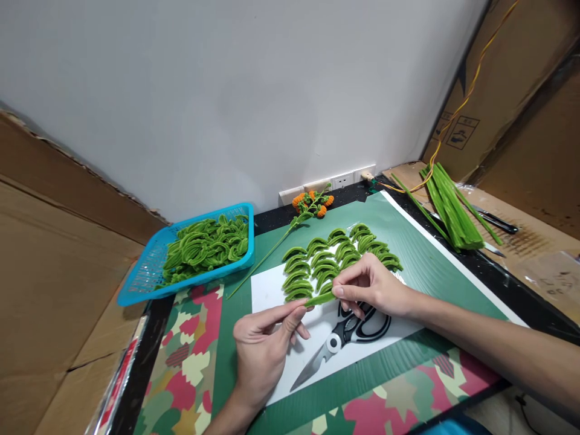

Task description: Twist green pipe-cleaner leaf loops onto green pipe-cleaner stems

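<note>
Between my two hands a short green pipe cleaner piece [319, 299] is held by its ends. My left hand [272, 344] pinches the left end with thumb and fingertips. The other end is pinched by my right hand [369, 287]. Below them, black-and-grey scissors [334, 343] lie on a white sheet [281, 362], blades toward the lower left, handles partly behind my right hand. Behind my hands, several curved green fuzzy pieces [324, 263] lie in rows on the sheet; my right hand covers some.
A blue basket [136, 287] at left holds a heap of green fuzzy loops [206, 248]. An orange-flowered stem [290, 228] lies behind the rows on the green mat [408, 217]. Long green pipe cleaners [453, 211] and a utility knife [496, 220] lie at right. Cardboard stands on both sides.
</note>
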`<state>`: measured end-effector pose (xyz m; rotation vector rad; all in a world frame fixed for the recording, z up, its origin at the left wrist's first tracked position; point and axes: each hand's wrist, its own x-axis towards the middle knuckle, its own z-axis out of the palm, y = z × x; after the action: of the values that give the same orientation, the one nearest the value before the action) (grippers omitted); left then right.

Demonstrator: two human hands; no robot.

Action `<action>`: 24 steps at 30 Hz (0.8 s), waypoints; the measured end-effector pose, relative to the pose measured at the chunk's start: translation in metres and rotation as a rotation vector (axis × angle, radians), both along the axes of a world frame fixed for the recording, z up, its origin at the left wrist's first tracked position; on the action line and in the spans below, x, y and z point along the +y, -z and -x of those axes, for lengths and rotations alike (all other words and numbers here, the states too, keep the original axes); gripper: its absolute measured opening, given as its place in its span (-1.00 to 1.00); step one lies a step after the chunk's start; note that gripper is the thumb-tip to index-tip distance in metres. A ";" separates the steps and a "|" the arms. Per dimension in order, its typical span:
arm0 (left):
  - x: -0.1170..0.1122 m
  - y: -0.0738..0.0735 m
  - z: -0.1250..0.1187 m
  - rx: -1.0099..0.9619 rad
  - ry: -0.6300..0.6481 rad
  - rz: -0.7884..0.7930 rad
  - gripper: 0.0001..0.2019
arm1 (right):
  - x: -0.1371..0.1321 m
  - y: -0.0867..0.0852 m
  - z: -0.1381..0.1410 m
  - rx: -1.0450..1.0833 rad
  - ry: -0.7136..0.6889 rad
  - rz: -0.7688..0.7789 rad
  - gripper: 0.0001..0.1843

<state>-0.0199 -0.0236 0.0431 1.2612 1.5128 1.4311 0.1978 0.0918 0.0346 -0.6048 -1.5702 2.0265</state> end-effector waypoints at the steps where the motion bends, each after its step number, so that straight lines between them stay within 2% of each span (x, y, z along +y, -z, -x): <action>1: 0.000 0.000 0.000 0.009 -0.007 -0.004 -0.90 | 0.000 0.000 0.000 0.001 0.000 0.005 -0.43; 5: 0.001 0.000 -0.002 -0.014 -0.016 0.026 -0.84 | -0.001 -0.001 0.000 -0.029 0.028 -0.030 -0.44; 10: 0.005 -0.001 -0.004 -0.084 0.054 0.154 -0.67 | -0.003 -0.003 -0.001 -0.077 0.180 -0.317 -0.50; 13: 0.006 0.003 -0.003 -0.101 0.111 0.213 -0.57 | -0.004 -0.005 -0.003 -0.094 0.185 -0.481 -0.52; 15: 0.006 0.005 -0.002 -0.105 0.122 0.222 -0.55 | -0.003 -0.007 -0.003 -0.106 0.163 -0.510 -0.54; 17: 0.006 0.006 -0.002 -0.097 0.127 0.220 -0.58 | -0.002 -0.007 -0.004 -0.118 0.128 -0.454 -0.56; 19: 0.006 0.005 -0.002 -0.066 0.144 0.212 -0.63 | 0.000 -0.006 -0.005 -0.118 0.071 -0.330 -0.56; 24: 0.002 -0.001 -0.003 0.068 0.189 0.157 -0.67 | 0.005 -0.004 -0.007 -0.074 -0.072 -0.063 -0.45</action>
<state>-0.0167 -0.0220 0.0437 1.3284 1.4765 1.1366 0.2051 0.0967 0.0382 -0.6139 -1.7154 2.0191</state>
